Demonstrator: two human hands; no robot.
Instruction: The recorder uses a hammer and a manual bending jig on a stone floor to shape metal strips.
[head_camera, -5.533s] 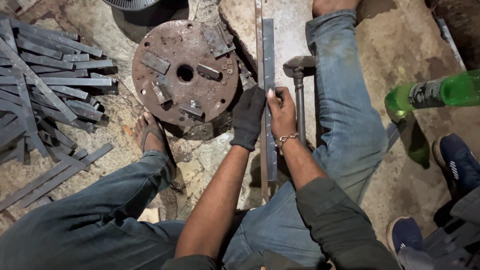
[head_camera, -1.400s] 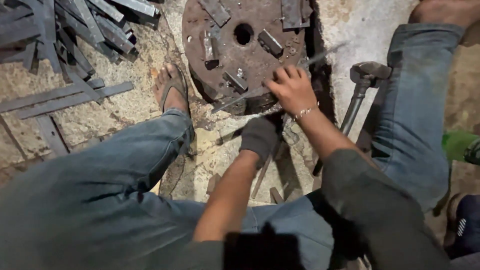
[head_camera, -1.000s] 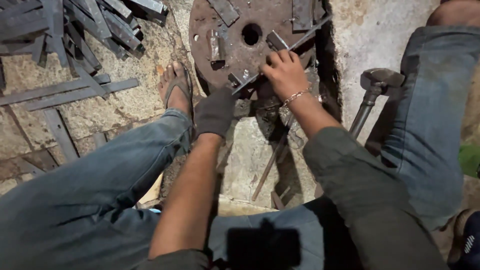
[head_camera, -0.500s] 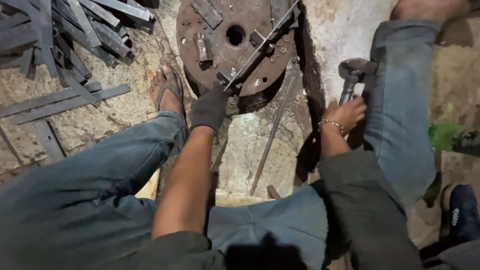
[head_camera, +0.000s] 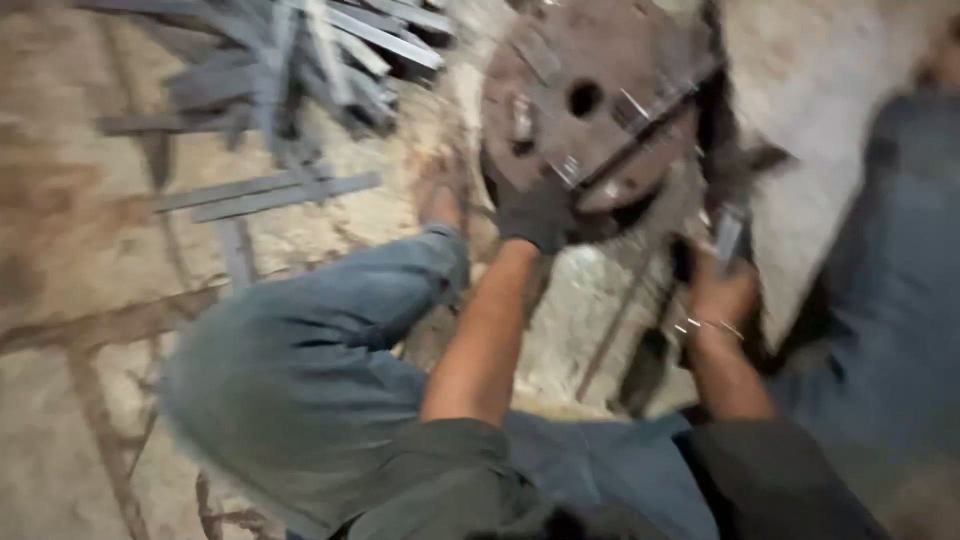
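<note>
Head view, v. blurred w/ motion: your left hand (head_camera: 535, 212), in a dark glove, sits at the 6 o'clock edge of the rusty round metal disc (head_camera: 590, 105), fingers closed down on the end of a thin metal strip (head_camera: 640, 125) that lies across the disc face from about 7 o'clock up toward 2 o'clock; left grip reads as clamped on that strip end, though blur hides the fingertips. The disc lies flat on the floor at the frame's 12 to 1 o'clock, w/ a dark centre hole (head_camera: 584, 97) and a few small welded blocks on its face. Your right hand (head_camera: 722, 290), bare w/ a thin bracelet at the wrist, is at the frame's 3 o'clock, off the disc and just past its 5 o'clock edge; its grip is wrapped round the handle of a hammer (head_camera: 735, 215), whose shaft runs up toward 12 o'clock from the fist; the head end is smeared, can't tell its shape. Your left knee in jeans (head_camera: 300, 360) fills the 7 to 8 o'clock area, your right leg (head_camera: 890, 300) the 3 to 4 o'clock side. A heap of flat grey metal strips (head_camera: 300, 60) lies at 11 o'clock, well apart from both hands. Rough stone floor (head_camera: 90, 250) under all.
</note>
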